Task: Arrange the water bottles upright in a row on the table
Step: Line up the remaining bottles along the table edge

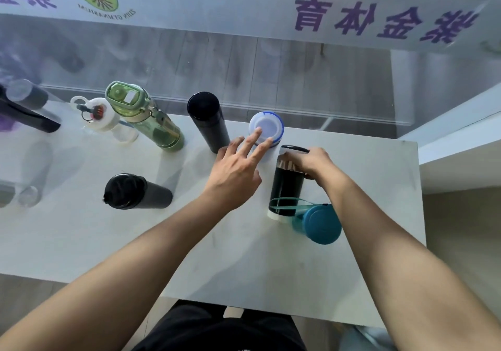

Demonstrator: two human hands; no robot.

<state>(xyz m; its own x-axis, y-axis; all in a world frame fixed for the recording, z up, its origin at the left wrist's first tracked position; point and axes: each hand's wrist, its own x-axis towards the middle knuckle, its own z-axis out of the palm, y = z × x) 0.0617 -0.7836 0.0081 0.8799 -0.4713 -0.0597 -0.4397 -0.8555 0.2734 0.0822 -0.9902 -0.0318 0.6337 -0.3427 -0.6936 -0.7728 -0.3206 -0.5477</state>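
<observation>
Both hands on bottles at the desk's right end

The left hand [234, 170] reaches forward, fingers [256, 134] spread open, two fingertips resting on the lid of the upright white bottle with blue rim [267, 128]. The right hand [315, 162] curls closed around the top of the black bottle [287, 185], just beside it. A teal bottle [318, 224] stands near on the white desk [189, 242]

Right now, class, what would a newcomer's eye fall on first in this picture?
Two bare forearms reach in from the bottom: the left hand rests fingertips on the white bottle with a blue-rimmed lid, while the right hand grips the top of a dark bottle at mid-table. Behind them, a green bottle and a black flask stand along the white table's far edge.
</observation>
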